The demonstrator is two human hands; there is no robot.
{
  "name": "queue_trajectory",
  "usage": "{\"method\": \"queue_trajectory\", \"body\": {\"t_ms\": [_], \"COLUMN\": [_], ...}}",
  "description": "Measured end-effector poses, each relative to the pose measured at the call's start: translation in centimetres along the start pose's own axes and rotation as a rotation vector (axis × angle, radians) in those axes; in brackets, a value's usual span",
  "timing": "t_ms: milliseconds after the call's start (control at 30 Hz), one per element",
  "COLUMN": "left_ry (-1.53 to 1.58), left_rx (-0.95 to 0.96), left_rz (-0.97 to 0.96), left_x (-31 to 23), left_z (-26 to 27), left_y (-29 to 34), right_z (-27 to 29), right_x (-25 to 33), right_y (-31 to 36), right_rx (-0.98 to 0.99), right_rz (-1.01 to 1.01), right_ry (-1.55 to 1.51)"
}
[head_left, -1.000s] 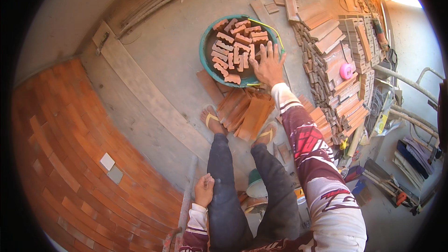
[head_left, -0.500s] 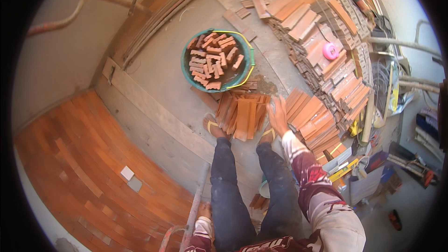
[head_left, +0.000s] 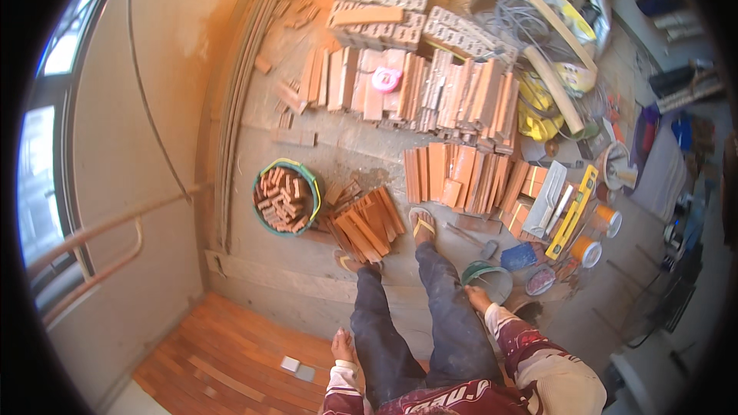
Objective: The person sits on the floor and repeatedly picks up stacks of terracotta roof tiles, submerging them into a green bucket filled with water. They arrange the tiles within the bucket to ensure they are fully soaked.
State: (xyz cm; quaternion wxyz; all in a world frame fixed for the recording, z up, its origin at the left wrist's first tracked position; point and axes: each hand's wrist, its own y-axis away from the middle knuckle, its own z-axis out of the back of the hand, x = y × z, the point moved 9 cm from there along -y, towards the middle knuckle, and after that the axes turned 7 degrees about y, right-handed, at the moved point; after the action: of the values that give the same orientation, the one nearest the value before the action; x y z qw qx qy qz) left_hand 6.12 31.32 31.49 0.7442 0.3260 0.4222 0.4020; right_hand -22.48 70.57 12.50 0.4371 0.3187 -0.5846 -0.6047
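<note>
My right hand (head_left: pixel 478 297) hangs beside my right leg, at the rim of a small green bucket (head_left: pixel 492 280); its fingers look curled, and whether they touch the bucket I cannot tell. Low beside my left leg, my left hand (head_left: pixel 344 346) has its fingers drawn together and nothing visible in them. In front of my sandalled feet leans a stack of reddish-brown floor strips (head_left: pixel 363 224). To its left stands a green tub with a yellow handle (head_left: pixel 316 194), filled with short cut pieces (head_left: pixel 280 198).
Long rows of strips (head_left: pixel 453 177) lie ahead, with a pink round tape measure (head_left: pixel 386 79) on the farther row. Hollow bricks (head_left: pixel 382 0) are piled behind. A yellow spirit level (head_left: pixel 573 211), a hammer (head_left: pixel 487 247) and orange-white pots (head_left: pixel 586 252) lie right. A metal rail (head_left: pixel 92 238) stands left.
The view has swung toward the right. My right hand has left the side of the strip stack and come back beside the small bucket. My left hand now shows more fully.
</note>
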Motion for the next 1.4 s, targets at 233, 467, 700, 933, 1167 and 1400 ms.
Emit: {"method": "queue_trajectory", "body": {"t_ms": [233,467,700,933,1167,1400], "left_ry": [-1.232,-1.030,-1.117,-1.180,-1.386,-1.561], "left_rx": [0.338,0.549,0.522,0.482,0.537,0.700], "left_rz": [-0.592,-0.145,-0.114,-0.018,-0.029,-0.273], "left_x": [-2.9,-5.6,-9.3,-10.9,-11.9,-15.1], "left_z": [-4.2,-4.4,-3.6,0.3,-2.1,-17.9], "left_y": [4.5,5.2,3.8,1.5,2.3,8.5], "right_z": [-0.2,-0.2,-9.1,-26.9,-26.3,-17.6], "right_x": [12.3,8.4,-6.3,-13.4,-11.1,-7.3], "right_y": [8.7,13.0,10.3,12.7,15.7,22.0], "right_rx": [0.060,0.237,-0.135,0.001,-0.077,-0.145], "right_rz": [0.367,-0.077,-0.048,-0.169,-0.108,0.208], "right_ry": [-0.398,-0.542,-0.344,-0.369,-0.764,-1.589]}}
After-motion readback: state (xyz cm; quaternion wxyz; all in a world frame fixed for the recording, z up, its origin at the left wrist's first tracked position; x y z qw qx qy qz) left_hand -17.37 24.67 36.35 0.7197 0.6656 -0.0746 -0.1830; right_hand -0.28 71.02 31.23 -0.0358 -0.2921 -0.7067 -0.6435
